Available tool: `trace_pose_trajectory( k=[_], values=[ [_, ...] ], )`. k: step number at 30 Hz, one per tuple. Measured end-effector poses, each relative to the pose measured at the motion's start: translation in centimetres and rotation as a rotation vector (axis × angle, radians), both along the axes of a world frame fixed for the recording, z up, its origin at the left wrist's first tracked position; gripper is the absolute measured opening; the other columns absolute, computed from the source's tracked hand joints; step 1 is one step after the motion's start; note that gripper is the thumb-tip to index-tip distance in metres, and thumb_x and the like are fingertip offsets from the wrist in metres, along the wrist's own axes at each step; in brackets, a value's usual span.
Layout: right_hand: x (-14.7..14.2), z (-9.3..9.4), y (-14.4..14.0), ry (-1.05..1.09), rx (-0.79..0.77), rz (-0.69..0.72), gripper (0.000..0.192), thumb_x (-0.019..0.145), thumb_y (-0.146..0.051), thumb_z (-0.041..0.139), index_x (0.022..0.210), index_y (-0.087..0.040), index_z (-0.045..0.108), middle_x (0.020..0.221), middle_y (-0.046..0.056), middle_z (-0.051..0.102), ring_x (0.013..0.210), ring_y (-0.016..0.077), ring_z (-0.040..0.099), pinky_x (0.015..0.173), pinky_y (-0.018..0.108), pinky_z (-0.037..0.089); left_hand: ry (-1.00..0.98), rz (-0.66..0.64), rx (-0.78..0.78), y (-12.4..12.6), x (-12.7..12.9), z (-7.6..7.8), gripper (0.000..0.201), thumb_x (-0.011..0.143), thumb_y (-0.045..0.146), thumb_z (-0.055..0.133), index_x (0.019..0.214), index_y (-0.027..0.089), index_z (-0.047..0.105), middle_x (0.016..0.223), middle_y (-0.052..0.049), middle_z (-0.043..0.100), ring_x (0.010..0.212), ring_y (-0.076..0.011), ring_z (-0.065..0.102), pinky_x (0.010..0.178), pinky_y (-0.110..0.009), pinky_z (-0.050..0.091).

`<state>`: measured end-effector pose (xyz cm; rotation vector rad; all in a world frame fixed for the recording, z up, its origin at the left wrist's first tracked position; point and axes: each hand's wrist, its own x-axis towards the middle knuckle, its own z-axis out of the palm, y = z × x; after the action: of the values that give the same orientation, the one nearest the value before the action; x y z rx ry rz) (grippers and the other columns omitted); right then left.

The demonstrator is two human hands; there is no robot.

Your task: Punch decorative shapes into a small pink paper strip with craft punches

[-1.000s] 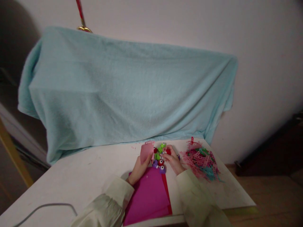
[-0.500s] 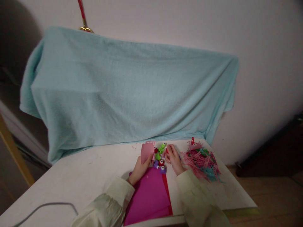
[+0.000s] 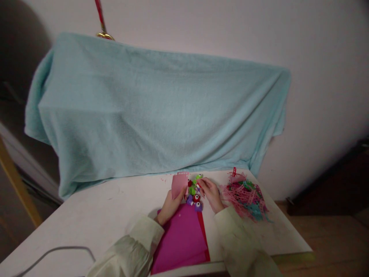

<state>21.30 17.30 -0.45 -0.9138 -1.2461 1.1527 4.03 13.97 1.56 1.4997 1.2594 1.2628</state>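
Note:
My left hand holds a small pale pink paper piece upright by its lower edge, above the magenta paper sheets. My right hand reaches into a cluster of small punches: a green one, a red one and a purple one. Its fingers are curled on a small red punch, mostly hidden by the fingertips. Both sleeves are pale cream.
A heap of pink, red and teal paper strips lies right of my right hand. A light blue towel drapes something tall at the back of the white table. A grey cable curves at the front left.
My right hand has shifted slightly left toward the green punch with the small red piece. My left hand and the pink paper have stayed in place.

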Motion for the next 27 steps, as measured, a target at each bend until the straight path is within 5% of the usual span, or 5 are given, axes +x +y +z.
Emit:
trace_pose_trajectory(
  k=[5,17,22,27],
  values=[
    [-0.22,0.51,-0.45,0.051,-0.018,0.005,0.037,0.082,-0.045,0.055,0.104,-0.017,0.062,0.066,0.0,0.054,0.049,0.0085,0.042,0.044,0.022,0.032,0.004,-0.008,0.0,-0.06,0.01,0.04,0.047,0.076,0.056,0.051,0.07,0.012,0.064,0.063,-0.006,0.066,0.074,-0.0211,0.061,0.069,-0.029,0.048],
    [-0.23,0.03,-0.08,0.196,-0.066,-0.005,0.038,0.07,-0.03,0.071,0.106,-0.022,0.059,0.08,0.0,0.06,0.064,0.0107,0.052,0.059,0.023,0.04,-0.021,-0.009,-0.002,-0.07,-0.03,0.12,0.046,0.076,0.055,0.052,0.073,0.011,0.065,0.063,-0.006,0.066,0.075,-0.0214,0.062,0.07,-0.03,0.049],
    [-0.29,0.19,-0.07,0.358,-0.116,0.044,0.025,0.079,-0.043,0.06,0.09,-0.021,0.058,0.086,0.004,0.064,0.063,0.0128,0.055,0.062,0.028,0.042,-0.019,0.0,-0.01,-0.04,0.12,-0.08,0.048,0.075,0.056,0.053,0.078,0.01,0.066,0.064,-0.006,0.066,0.075,-0.0216,0.062,0.07,-0.031,0.049],
    [-0.24,-0.21,0.24,0.323,-0.151,0.036,0.038,0.08,-0.054,0.052,0.079,-0.016,0.059,0.078,0.006,0.063,0.054,0.0115,0.051,0.054,0.027,0.038,-0.004,-0.025,-0.034,0.02,0.1,-0.53,0.049,0.078,0.055,0.05,0.087,0.01,0.065,0.073,-0.008,0.068,0.08,-0.022,0.062,0.072,-0.031,0.049]
  ],
)
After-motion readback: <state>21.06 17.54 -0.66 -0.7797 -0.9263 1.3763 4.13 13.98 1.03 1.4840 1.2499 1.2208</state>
